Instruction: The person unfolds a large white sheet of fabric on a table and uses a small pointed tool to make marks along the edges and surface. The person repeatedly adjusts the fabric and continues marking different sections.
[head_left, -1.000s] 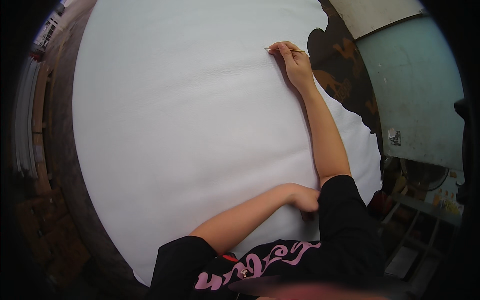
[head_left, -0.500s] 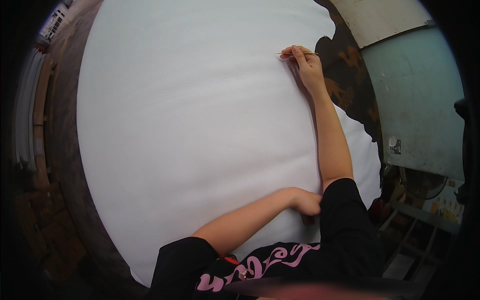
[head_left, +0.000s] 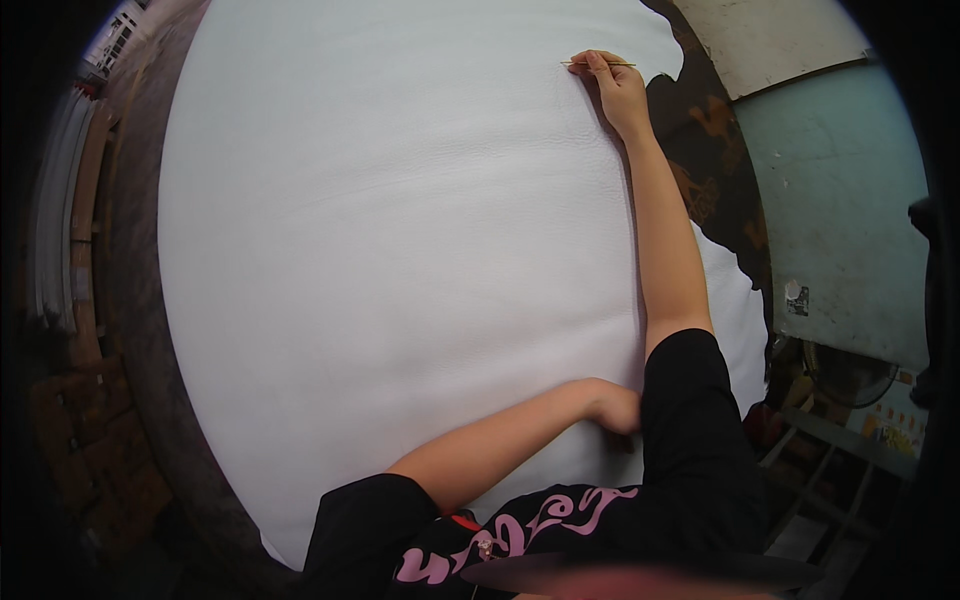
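Note:
A large white sheet of leather with an uneven right edge lies spread out below me, faintly wrinkled across its middle. Far up on it, near its right edge, my right hand pinches a thin, straight gold-coloured stick, perhaps a slim pen. The stick lies nearly level, its pale tip pointing left over the leather. My left hand is bent at the wrist close to my right sleeve, low over the leather. Its fingers curl under and are mostly hidden, so whether they hold anything does not show.
Dark patterned material shows beyond the leather's ragged right edge. Further right stands a pale green panel, with a metal frame below it. Long flat pieces and brown boxes stand at the left.
My right hand has moved farther up the leather with the thin stick still pinched in it. The view has shifted slightly. My left hand has stayed almost in place.

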